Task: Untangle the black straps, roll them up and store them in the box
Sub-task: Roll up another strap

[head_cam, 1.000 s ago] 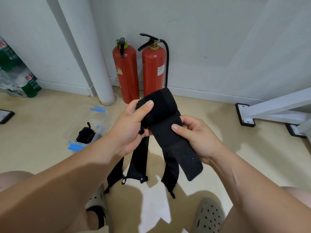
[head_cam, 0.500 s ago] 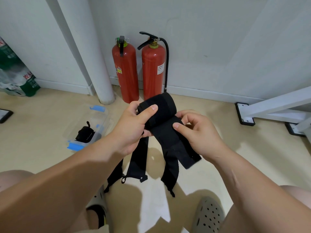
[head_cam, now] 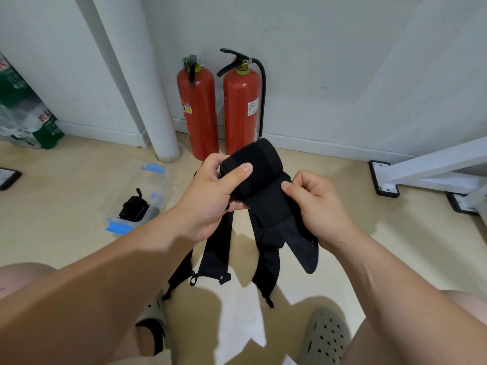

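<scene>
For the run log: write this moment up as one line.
step: roll strap | left hand: grips roll | right hand: pinches strap beside roll | box: holds one bundle

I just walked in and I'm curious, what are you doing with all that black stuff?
A person is rolling up a black strap. Their left hand grips the rolled-up part, and their right hand pinches the loose part beside it. A short tail is not rolled in yet. More loose straps hang down below the hands. On the floor to the left, a clear box has one rolled bundle inside.
</scene>
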